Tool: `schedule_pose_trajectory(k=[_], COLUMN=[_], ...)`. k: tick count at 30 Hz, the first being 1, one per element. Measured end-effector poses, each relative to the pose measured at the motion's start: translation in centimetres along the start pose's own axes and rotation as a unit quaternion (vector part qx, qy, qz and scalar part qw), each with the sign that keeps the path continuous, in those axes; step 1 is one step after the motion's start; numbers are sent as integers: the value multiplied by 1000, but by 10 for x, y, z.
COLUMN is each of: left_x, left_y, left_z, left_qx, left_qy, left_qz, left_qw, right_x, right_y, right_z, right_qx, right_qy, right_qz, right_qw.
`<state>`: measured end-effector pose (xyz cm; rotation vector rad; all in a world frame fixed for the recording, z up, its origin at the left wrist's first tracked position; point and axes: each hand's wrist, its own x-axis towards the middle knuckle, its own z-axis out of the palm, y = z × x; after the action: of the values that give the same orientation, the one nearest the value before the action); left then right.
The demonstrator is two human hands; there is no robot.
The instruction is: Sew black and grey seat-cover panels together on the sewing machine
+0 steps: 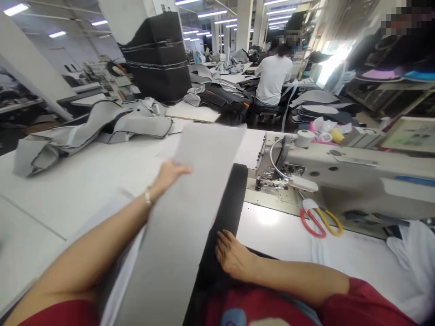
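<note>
A long grey fabric strip [190, 199] runs from near my body out across the white table [68, 190]. My left hand [170, 174] reaches forward and grips the strip's left edge near its far end, fingers closed on it. Beside the grey strip, partly under it, lies a black fabric piece [231, 203]. My right hand [233, 256] rests flat on the black fabric near my body, fingers stretched out. The sewing machine [340, 176] stands just right of both fabrics.
Red and yellow scissors [319, 219] lie at the machine's base. Grey cut pieces [95, 127] are piled at the table's far left. A tall black stack [158, 56] stands behind. A person in a white shirt [273, 79] sits at another bench, back turned.
</note>
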<state>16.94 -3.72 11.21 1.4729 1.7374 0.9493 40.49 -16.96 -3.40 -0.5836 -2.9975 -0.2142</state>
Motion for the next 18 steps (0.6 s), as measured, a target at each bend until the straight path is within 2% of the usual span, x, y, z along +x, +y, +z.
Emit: schedule_pose_trajectory(k=[2,3,5,7,10,13,14,15,17,18], left_x=[5,5,5,3,-4,-15,-17,-17,-11,-5], left_y=[-29,-44,-72,-91,-99,-95,-93,-91,-84,-80], left_z=[61,84,108,109,94,83,82,81,84,87], left_qx=[78,118,201,273,370,473,500,519,531,533], left_qy=[-67,-90,-98,-84,-34,28,16,-24,-150,-209], left_qz=[6,29,92,115,126,218,271,328,410,420], left_qw=[995,989,970,951,920,853,822,789,726,704], right_x=[-6,-7,-5,0,11,20,22,22,21,18], right_y=[8,14,30,49,84,113,119,122,118,112], right_z=[5,8,12,15,18,25,28,31,38,41], right_qx=[22,39,74,101,119,124,121,115,87,64], right_qy=[-2,-7,-19,-28,-35,-15,-9,-5,-6,-8], right_qz=[26,36,54,88,177,224,220,211,194,189], right_qw=[999,999,996,991,976,967,968,971,977,980])
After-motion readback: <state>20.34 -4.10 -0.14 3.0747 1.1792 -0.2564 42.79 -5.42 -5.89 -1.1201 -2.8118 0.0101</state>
